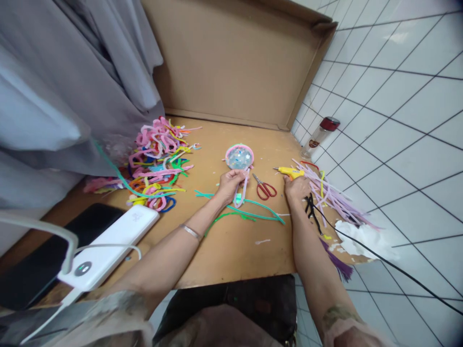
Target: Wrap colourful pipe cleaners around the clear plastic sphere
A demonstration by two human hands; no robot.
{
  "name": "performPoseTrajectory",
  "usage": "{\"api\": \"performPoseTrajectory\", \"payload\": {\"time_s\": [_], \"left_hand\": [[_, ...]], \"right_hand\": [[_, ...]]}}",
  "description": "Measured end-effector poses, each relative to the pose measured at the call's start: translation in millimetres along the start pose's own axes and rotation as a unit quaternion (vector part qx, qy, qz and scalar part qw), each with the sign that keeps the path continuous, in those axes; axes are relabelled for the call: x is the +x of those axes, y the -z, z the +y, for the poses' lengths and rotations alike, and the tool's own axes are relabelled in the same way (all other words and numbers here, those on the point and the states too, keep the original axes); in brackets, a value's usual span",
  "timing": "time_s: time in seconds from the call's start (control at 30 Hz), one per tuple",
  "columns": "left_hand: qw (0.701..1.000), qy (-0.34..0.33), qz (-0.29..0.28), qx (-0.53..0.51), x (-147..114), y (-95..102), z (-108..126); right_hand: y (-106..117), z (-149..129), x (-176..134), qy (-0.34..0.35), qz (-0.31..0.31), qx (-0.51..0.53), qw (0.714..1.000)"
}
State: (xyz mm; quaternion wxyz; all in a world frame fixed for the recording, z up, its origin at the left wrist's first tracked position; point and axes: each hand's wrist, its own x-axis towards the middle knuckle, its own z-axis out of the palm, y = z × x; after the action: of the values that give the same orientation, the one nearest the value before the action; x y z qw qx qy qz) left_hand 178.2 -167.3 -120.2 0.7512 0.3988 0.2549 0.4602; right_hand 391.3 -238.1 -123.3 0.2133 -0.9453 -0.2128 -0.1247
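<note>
My left hand [231, 185] pinches a lilac pipe cleaner [246, 185], bent into a narrow loop that hangs below the fingers. Just beyond the hand is a round, pink-rimmed piece [239, 157] with a clear bluish middle. My right hand [297, 187] is closed around the handle of a yellow glue gun [291, 172], its nozzle pointing left, close to the table. Scissors with red handles [266, 190] lie between the hands. Teal pipe cleaners [258, 215] and a green one [231, 215] lie below my left hand.
A colourful pile of pipe cleaners [159, 159] fills the left side. A white power bank [112, 243] with cables lies front left. Lilac pipe cleaners [336, 200], crumpled white tissue [361, 238] and a red-capped jar [321, 135] are right. A black cord [383, 262] trails rightward.
</note>
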Motion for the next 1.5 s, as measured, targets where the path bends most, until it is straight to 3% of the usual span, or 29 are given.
{"api": "performPoseTrajectory", "payload": {"time_s": [0.13, 0.23, 0.37, 0.43, 0.53, 0.63, 0.7, 0.9, 1.07, 1.23, 1.5], "left_hand": [[1.000, -0.001, 0.003, 0.008, 1, 0.7, -2], [1.000, -0.007, 0.001, 0.006, 2, 1.3, -3], [1.000, -0.021, 0.007, 0.004, 4, 2.4, -5], [1.000, -0.030, 0.008, 0.004, 4, 2.7, -6], [0.999, -0.035, 0.017, -0.001, 6, 2.9, -8], [0.999, -0.034, 0.023, -0.012, 6, 2.5, -9], [0.999, -0.033, 0.019, -0.017, 5, 1.9, -9], [1.000, -0.026, 0.007, -0.008, 2, 0.4, -9], [0.999, -0.030, 0.029, 0.008, 3, 1.0, -8], [0.999, -0.031, 0.028, -0.013, 4, 1.5, -7], [0.999, -0.021, 0.026, -0.002, 3, 0.3, -7]], "right_hand": [[-2, 0, -2, 0.014, 0.013, -0.015, 1.000], [3, -1, -5, 0.043, 0.058, 0.001, 0.997], [15, -15, -18, 0.140, 0.090, 0.150, 0.975], [16, -29, -34, 0.197, 0.047, 0.294, 0.934], [12, -51, -66, 0.201, -0.115, 0.490, 0.840], [8, -64, -89, 0.160, -0.259, 0.580, 0.756], [9, -66, -94, 0.136, -0.301, 0.602, 0.727], [15, -63, -87, 0.116, -0.328, 0.585, 0.733], [15, -63, -86, 0.073, -0.275, 0.590, 0.756], [18, -64, -88, 0.100, -0.223, 0.609, 0.755], [19, -66, -93, 0.110, -0.237, 0.595, 0.760]]}}
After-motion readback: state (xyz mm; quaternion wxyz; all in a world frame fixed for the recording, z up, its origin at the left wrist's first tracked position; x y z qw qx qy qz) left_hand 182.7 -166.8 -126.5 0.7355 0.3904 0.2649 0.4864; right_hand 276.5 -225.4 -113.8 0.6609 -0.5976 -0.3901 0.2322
